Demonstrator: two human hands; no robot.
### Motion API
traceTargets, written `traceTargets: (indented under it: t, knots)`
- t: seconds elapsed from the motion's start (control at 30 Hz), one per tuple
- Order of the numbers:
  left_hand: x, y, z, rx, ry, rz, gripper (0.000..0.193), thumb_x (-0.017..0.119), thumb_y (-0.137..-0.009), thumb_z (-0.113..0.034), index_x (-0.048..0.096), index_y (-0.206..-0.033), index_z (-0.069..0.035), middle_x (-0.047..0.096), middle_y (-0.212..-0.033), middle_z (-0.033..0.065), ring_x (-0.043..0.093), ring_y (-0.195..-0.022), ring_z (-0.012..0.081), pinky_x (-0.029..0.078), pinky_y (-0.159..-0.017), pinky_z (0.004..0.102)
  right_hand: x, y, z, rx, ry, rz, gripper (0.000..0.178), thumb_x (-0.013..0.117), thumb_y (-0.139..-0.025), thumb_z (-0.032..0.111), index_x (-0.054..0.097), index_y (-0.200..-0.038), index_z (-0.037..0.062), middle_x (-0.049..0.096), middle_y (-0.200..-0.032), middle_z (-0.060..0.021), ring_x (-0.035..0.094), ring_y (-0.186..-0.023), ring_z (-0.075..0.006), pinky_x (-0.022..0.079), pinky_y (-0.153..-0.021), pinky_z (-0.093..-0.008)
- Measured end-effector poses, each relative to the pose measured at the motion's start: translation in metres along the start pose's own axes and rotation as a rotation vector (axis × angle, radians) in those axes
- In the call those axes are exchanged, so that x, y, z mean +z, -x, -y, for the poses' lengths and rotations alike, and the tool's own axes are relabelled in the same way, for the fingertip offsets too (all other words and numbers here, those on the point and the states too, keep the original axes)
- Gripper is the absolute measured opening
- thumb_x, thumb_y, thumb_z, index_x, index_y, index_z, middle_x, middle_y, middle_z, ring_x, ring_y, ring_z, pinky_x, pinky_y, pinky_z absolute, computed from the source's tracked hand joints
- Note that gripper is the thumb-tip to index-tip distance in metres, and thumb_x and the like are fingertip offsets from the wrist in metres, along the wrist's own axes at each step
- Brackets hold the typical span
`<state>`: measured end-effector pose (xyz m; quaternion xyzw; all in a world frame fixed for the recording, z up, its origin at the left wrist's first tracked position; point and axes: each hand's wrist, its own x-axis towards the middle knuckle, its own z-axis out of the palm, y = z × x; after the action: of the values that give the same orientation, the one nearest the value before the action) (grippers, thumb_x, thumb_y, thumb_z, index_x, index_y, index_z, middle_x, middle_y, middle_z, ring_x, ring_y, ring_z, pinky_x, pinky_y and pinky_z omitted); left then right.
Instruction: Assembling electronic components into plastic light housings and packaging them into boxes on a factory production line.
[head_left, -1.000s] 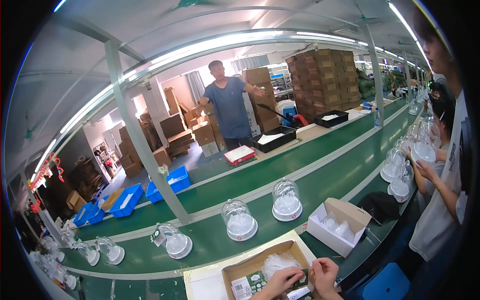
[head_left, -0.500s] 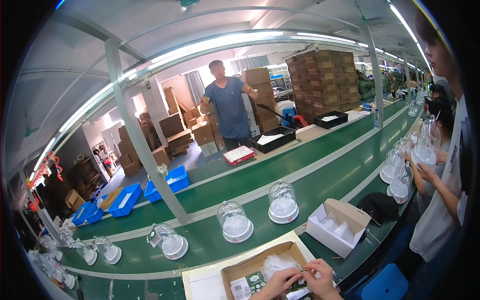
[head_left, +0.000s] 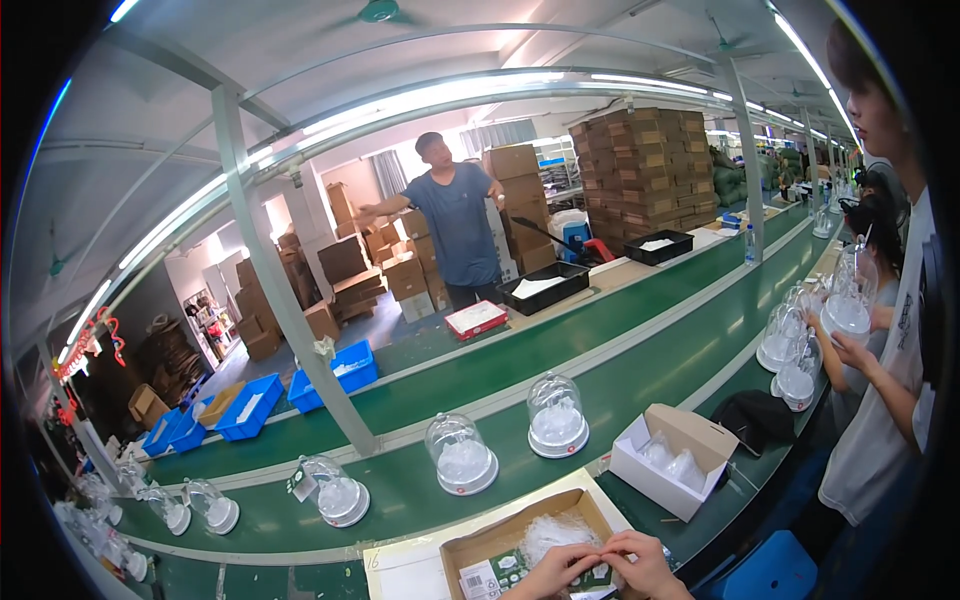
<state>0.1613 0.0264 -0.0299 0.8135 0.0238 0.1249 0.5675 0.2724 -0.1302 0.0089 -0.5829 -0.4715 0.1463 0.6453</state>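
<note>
My left hand (head_left: 562,572) and my right hand (head_left: 638,566) meet fingertip to fingertip over an open cardboard box (head_left: 488,535). Both are closed in a pinch; whatever lies between the fingers is too small and hidden to name. Inside the box are a heap of clear plastic strands (head_left: 552,531) and green-and-white printed cards (head_left: 508,572), partly covered by my hands. Beyond it, clear domes on white round bases stand on the green conveyor belt: a right dome (head_left: 557,416), a middle dome (head_left: 460,455) and a left dome (head_left: 335,490) with a hanging tag (head_left: 300,484).
A white carton (head_left: 660,485) holding clear pieces stands right of my box, beside a black cloth item (head_left: 755,418). A co-worker at right holds a dome (head_left: 848,312). Across the belt stand another person (head_left: 455,225), blue bins (head_left: 250,408) and a black tray (head_left: 545,290).
The domes on the belt have shifted slightly left. The person across the belt has stretched an arm out to the left. My hands stay pinched together over the box.
</note>
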Motion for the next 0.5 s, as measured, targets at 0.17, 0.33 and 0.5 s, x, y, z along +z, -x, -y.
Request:
traceTargets:
  t: [0.17,0.33,0.5]
  knots:
    - [0.002,0.001,-0.010,-0.075,-0.030,-0.020,0.020,0.059,-0.093,-0.016,0.065,-0.107,-0.002,0.066,-0.086,0.0084,0.059,-0.076,0.0136,0.047,-0.069,0.0273,0.000,0.002,-0.011,0.017,-0.024,-0.044,0.010,0.067,-0.080,-0.002,0.067,-0.090,-0.0016,0.063,-0.086,-0.0088,0.060,-0.075,-0.0161,0.046,-0.064,-0.0254]
    - [0.001,0.002,-0.006,-0.030,-0.107,-0.081,0.022,0.060,-0.093,-0.020,0.067,-0.105,-0.003,0.066,-0.079,0.0053,0.056,-0.065,0.0100,0.047,-0.058,0.0267,0.000,-0.001,-0.006,-0.040,0.084,0.000,0.010,0.066,-0.080,-0.002,0.067,-0.090,-0.0013,0.063,-0.086,-0.0088,0.060,-0.073,-0.0166,0.046,-0.063,-0.0256]
    - [0.001,0.002,-0.022,-0.125,-0.121,-0.065,0.024,0.057,-0.094,-0.022,0.066,-0.102,-0.001,0.064,-0.074,0.0043,0.055,-0.065,0.0096,0.047,-0.059,0.0268,-0.002,-0.002,-0.004,-0.128,0.152,0.019,0.009,0.065,-0.081,-0.002,0.066,-0.090,-0.0010,0.063,-0.085,-0.0102,0.060,-0.072,-0.0195,0.047,-0.061,-0.0283]
